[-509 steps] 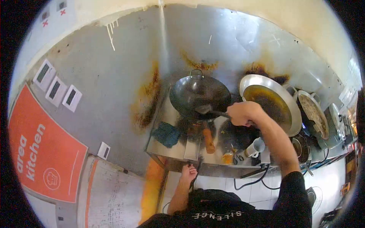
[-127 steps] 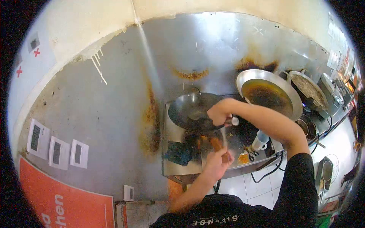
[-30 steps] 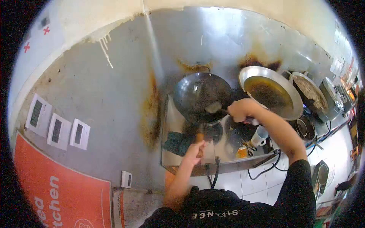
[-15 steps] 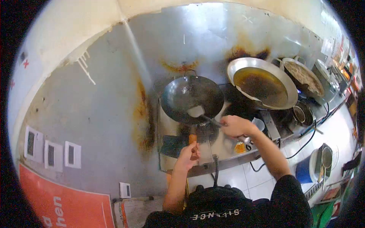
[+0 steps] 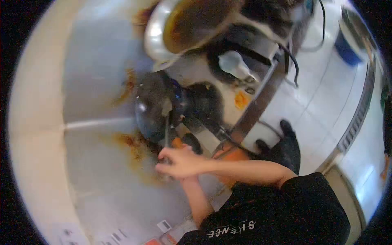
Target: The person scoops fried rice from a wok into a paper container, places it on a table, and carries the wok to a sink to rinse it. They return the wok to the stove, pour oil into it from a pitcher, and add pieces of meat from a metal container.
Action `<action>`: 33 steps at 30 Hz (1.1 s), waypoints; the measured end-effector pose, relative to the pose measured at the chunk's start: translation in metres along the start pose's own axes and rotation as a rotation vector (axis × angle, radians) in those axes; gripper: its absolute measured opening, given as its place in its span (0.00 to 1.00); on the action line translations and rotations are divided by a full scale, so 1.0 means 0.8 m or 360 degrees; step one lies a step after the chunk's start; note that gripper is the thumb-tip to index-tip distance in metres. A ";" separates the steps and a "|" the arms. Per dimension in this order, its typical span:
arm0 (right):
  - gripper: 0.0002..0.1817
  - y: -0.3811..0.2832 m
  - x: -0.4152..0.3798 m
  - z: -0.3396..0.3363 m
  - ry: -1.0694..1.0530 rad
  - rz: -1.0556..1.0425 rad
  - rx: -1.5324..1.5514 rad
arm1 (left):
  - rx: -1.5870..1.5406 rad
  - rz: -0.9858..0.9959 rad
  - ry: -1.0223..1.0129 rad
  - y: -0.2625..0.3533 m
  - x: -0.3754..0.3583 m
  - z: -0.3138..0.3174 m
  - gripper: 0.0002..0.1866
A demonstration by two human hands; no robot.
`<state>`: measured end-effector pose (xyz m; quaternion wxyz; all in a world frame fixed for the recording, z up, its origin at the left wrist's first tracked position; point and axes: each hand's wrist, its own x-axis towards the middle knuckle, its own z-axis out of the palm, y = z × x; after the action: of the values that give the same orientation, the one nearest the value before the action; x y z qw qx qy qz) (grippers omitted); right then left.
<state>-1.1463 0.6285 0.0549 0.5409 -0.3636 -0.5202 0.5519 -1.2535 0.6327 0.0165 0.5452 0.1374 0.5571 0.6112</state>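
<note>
The dark wok appears tilted, its orange handle pointing toward me. My left hand is closed around that handle, partly hidden beneath my right hand. Crossing over it, my right hand grips the metal spatula. The spatula's blade reaches into the wok. Motion blur hides the wok's contents and the finer finger details.
A large pan of brown oil stands beyond the wok. A white ladle-like item and an orange patch lie on the stove. Hoses run near its front edge. A blue bucket stands on the tiled floor.
The camera view has turned strongly. The wok now looks tilted and away from its earlier upright place. My right hand, with the spatula, has come across over my left hand.
</note>
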 end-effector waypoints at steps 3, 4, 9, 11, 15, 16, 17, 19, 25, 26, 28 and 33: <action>0.34 -0.019 -0.017 -0.037 -0.0243 0.0098 0.0253 | 0.0290 0.0112 0.0057 -0.008 -0.005 0.011 0.16; 0.34 -0.019 -0.022 -0.053 -0.0412 0.0133 0.0403 | 0.0358 0.0132 0.0075 -0.015 -0.007 0.015 0.16; 0.36 0.009 -0.026 -0.063 -0.0352 -0.0145 0.0503 | 0.0524 0.0160 0.0123 -0.029 -0.011 0.028 0.15; 0.37 0.016 -0.019 -0.069 -0.0472 -0.0218 0.0486 | 0.0515 0.0157 0.0125 -0.031 -0.009 0.033 0.15; 0.37 0.016 -0.009 -0.070 -0.0487 -0.0212 0.0330 | 0.0397 0.0109 0.0095 -0.032 -0.008 0.040 0.14; 0.36 0.012 -0.009 -0.065 -0.0450 -0.0177 0.0298 | 0.0347 0.0101 0.0085 -0.030 -0.008 0.042 0.14; 0.34 0.001 -0.004 -0.068 -0.0474 -0.0053 0.0134 | 0.0296 0.0080 0.0063 -0.030 -0.005 0.044 0.14; 0.29 -0.023 0.012 -0.078 -0.0501 0.0167 -0.0232 | 0.0190 0.0033 0.0003 -0.030 -0.001 0.052 0.13; 0.22 -0.038 0.064 -0.101 -0.0865 0.0088 -0.0826 | -0.0192 -0.0146 -0.0256 -0.029 0.008 0.064 0.12; 0.23 -0.055 0.071 -0.105 -0.0939 0.0183 -0.0977 | -0.0272 -0.0188 -0.0316 -0.030 0.011 0.063 0.12; 0.25 -0.110 0.078 -0.114 -0.1095 0.0438 -0.1315 | -0.0407 -0.0391 -0.0487 -0.044 0.042 0.044 0.08; 0.17 -0.193 0.110 -0.057 -0.1183 0.0628 -0.2283 | -0.1141 -0.0880 -0.0939 -0.010 0.025 0.057 0.12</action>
<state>-1.0814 0.7032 0.2100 -0.1360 -0.4985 -0.8173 0.2551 -1.2214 0.6715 0.0168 0.8318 -0.0430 0.1522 0.5321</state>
